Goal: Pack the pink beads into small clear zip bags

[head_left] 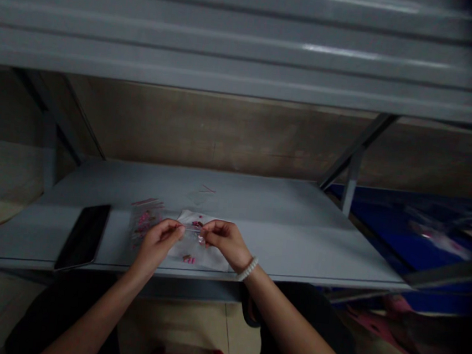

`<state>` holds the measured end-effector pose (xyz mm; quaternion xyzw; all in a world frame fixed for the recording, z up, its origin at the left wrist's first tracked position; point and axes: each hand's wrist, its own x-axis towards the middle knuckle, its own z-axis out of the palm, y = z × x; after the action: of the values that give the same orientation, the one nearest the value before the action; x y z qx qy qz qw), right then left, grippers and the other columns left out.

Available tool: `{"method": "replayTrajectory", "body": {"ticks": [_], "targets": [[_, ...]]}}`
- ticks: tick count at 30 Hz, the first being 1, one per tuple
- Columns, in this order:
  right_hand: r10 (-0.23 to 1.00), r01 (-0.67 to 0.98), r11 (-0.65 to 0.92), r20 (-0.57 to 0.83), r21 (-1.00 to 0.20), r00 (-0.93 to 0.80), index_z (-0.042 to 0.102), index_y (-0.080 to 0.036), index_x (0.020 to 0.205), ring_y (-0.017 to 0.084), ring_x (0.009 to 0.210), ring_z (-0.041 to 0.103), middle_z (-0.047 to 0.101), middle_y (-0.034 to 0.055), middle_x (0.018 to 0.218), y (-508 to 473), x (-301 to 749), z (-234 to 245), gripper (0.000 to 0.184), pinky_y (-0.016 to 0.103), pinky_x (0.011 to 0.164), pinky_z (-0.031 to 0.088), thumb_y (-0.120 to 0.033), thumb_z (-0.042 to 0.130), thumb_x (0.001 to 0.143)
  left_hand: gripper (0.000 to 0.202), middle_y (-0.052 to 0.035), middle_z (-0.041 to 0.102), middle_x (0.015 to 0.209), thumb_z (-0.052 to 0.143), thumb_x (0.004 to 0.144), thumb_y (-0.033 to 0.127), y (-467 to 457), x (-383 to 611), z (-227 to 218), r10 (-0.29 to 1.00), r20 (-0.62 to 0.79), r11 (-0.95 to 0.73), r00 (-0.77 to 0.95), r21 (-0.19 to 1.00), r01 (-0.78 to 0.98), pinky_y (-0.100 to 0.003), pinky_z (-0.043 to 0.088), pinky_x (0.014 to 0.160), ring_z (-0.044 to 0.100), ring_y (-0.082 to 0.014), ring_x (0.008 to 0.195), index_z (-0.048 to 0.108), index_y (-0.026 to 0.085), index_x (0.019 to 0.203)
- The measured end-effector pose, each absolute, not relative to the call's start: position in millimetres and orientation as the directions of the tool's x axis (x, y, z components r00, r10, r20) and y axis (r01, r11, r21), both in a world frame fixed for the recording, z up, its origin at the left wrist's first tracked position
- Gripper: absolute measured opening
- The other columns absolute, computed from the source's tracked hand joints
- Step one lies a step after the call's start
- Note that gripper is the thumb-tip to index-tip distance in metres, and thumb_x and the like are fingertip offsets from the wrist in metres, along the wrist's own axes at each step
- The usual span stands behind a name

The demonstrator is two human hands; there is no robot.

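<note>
My left hand (158,243) and my right hand (225,243) meet over the front of a grey shelf (297,233). Both pinch the top edge of a small clear plastic bag (192,231) stretched between their fingertips. Small pink pieces (188,259) lie on a white sheet (211,258) just under the hands. A white bead bracelet (247,269) sits on my right wrist. To the left of my left hand lies a pile of clear bags with pink pieces (144,221) inside.
A black phone (84,236) lies face up at the shelf's front left. One empty clear bag with a red strip (203,193) lies further back. A grey shelf board (232,37) hangs overhead. Blue material (414,233) shows to the right.
</note>
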<state>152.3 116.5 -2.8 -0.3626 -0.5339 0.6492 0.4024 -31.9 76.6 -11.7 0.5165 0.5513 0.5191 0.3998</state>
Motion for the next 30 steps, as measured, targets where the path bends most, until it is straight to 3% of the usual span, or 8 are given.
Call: {"method": "replayTrajectory", "body": {"ticks": [8,14,19,24,30], "targets": [[0.916,0.080,0.195,0.153,-0.977,-0.370,0.064,-0.015,0.070,0.011,0.060,0.057,0.065,0.0011,0.066,112,150,3,0.010,0.024,0.060,0.046,-0.024,0.066,0.072,0.011,0.0007,0.065,0.068,0.061,0.078,0.026,71,-41,-7,0.935,0.308,-0.182,-0.177,0.842,0.507,-0.028,0.044,0.071,0.061,-0.0172,0.071,0.062,0.019,0.070],[0.867,0.128,0.332,0.249,-0.935,-0.431,0.065,-0.015,0.072,0.014,0.070,0.060,0.066,0.0040,0.073,104,155,24,0.009,0.026,0.066,0.048,-0.021,0.059,0.077,0.010,0.0008,0.064,0.066,0.062,0.075,0.025,66,-46,6,0.930,0.331,-0.213,-0.158,0.839,0.500,-0.026,0.042,0.066,0.058,-0.0165,0.068,0.063,0.019,0.067],[0.809,0.129,0.436,0.326,-0.891,-0.489,0.065,-0.016,0.092,0.016,0.080,0.061,0.066,0.0046,0.087,95,152,31,0.018,0.025,0.066,0.048,-0.020,0.061,0.075,0.015,-0.0004,0.062,0.069,0.057,0.083,0.029,59,-34,13,0.936,0.352,-0.313,-0.013,0.847,0.430,-0.026,0.045,0.068,0.058,-0.0158,0.071,0.060,0.018,0.073],[0.825,0.155,0.407,0.289,-0.900,-0.485,0.067,-0.016,0.077,0.013,0.066,0.058,0.065,0.0009,0.071,93,146,22,0.009,0.024,0.064,0.046,-0.020,0.058,0.078,0.016,-0.0004,0.061,0.070,0.056,0.084,0.030,56,-25,12,0.939,0.340,-0.329,0.047,0.854,0.404,-0.025,0.045,0.069,0.058,-0.0155,0.071,0.058,0.018,0.074],[0.847,0.151,0.372,0.268,-0.916,-0.459,0.066,-0.016,0.068,0.011,0.059,0.056,0.063,-0.0014,0.063,91,147,19,0.008,0.023,0.061,0.044,-0.011,0.060,0.070,0.018,-0.0001,0.060,0.070,0.055,0.085,0.032,54,-27,12,0.939,0.332,-0.337,0.089,0.842,0.422,-0.025,0.045,0.068,0.058,-0.0159,0.071,0.058,0.019,0.074]]}}
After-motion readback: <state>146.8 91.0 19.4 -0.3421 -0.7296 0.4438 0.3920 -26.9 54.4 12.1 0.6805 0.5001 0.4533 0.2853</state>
